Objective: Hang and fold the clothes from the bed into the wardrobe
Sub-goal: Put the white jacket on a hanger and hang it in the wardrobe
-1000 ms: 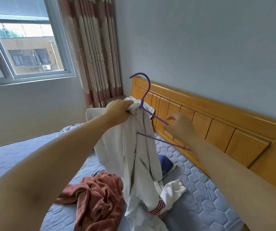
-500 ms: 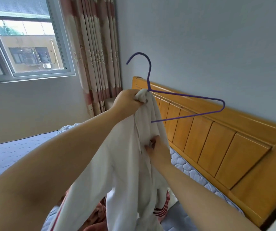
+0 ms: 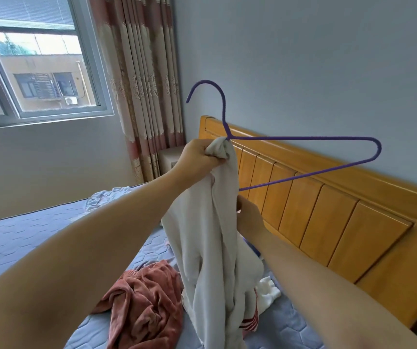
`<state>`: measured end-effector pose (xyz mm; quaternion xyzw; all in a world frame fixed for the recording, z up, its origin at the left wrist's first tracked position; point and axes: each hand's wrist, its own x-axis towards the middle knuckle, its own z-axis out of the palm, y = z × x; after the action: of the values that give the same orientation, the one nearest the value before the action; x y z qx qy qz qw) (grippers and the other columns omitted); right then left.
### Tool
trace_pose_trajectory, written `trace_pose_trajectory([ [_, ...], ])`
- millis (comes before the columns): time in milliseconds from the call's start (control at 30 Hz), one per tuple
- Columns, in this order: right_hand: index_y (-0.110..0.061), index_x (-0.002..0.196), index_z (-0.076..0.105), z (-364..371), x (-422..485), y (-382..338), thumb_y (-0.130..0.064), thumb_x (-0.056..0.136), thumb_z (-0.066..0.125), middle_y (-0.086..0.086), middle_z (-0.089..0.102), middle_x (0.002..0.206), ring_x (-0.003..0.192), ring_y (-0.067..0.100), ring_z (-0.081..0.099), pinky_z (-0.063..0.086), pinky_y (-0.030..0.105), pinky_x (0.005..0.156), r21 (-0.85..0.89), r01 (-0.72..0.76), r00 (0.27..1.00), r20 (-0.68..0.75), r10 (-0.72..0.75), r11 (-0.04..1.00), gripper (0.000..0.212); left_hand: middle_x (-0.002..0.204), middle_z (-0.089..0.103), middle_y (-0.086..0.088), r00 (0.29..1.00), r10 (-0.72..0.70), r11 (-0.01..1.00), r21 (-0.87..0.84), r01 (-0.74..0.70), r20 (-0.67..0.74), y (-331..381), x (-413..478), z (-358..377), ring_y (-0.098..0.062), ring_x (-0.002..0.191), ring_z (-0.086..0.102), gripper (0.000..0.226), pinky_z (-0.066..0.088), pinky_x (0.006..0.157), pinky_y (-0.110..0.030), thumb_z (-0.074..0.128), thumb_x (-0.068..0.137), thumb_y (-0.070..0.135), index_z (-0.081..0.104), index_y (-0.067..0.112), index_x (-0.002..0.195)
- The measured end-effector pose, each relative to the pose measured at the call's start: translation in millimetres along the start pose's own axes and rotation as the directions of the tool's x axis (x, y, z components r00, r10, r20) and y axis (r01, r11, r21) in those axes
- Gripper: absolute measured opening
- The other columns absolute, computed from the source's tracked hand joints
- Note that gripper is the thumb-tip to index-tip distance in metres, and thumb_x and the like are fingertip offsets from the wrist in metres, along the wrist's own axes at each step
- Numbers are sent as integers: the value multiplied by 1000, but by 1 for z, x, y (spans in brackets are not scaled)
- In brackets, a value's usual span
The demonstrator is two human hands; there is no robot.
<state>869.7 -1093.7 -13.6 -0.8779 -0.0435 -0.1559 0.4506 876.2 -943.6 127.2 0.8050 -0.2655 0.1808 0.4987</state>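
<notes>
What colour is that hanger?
Purple hanger, clearest in the head view against the wall.

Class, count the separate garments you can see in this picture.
3: a white garment held up, a rust-red garment crumpled on the mattress below, a pale garment farther back near the curtain. Others may hide behind the white one.

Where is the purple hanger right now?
Head view, centre-right: the hanger is aloft before the wooden headboard, its neck bunched with the white garment in the left hand.

Open space is left above the headboard [image 3: 328, 210]; lower down, passage is blocked by the hanging white garment [image 3: 210, 235].
</notes>
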Motion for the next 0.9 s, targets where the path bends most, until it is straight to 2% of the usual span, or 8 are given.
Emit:
trace_pose_trajectory([
  [100,24,96,51,-9,-6,-7,-25,96,51,22,45,74,71,29,40,37,37,68,365,-88,984,175,25,927,49,57,60,24,1000,-3,1000,12,3,-11,-3,3,0,10,59,56,28,42,55,-5,68,79,3,64,29,70],
  [267,21,116,52,-24,2,8,-4,100,41,41,54,111,86,28,54,47,31,88,342,-191,908,417,33,920,31,58,59,27,1000,-2,1000,24,2,-17,-7,6,-1,12,60,56,29,42,55,-4,68,79,3,63,31,72],
  [367,-4,116,63,-28,4,15,-19,99,48,14,66,111,103,23,62,45,39,98,416,-271,857,515,20,868,27,58,60,24,1000,-7,1000,17,7,-17,-8,8,4,11,61,57,29,43,56,-5,68,79,3,64,30,73],
  [467,-18,102,68,-24,4,18,-17,93,57,0,69,95,92,16,63,50,34,93,372,-278,819,573,16,886,14,65,61,17,1000,-15,1000,6,16,-21,-10,9,8,9,63,59,25,44,57,-5,68,79,3,66,27,76],
  [567,-19,87,67,-20,9,19,-15,86,59,-4,64,78,73,9,58,49,12,66,45,-143,887,450,108,989,8,72,63,11,999,-42,999,3,42,-20,-13,8,11,11,66,60,17,44,57,-4,69,80,5,67,22,82],
  [667,2,75,61,-24,15,26,-7,81,59,9,50,67,62,15,43,36,21,55,-132,-67,955,278,102,989,11,70,63,10,997,-70,998,3,71,-38,-18,6,11,11,62,58,11,44,55,-5,69,79,5,70,16,84],
  [800,-18,56,43,-42,15,45,-3,80,53,-2,42,56,54,13,34,23,26,49,-245,-11,994,99,36,969,30,60,61,19,997,-71,997,34,72,-30,-28,-3,2,12,59,55,22,43,58,-5,69,78,0,69,22,72],
  [900,-20,59,38,-54,12,66,-7,85,50,-1,43,59,54,15,36,21,27,48,-309,-45,999,-30,38,950,32,57,60,23,996,-87,993,75,88,-22,-41,-16,-9,12,58,53,36,42,59,-5,68,77,-1,67,32,65],
])
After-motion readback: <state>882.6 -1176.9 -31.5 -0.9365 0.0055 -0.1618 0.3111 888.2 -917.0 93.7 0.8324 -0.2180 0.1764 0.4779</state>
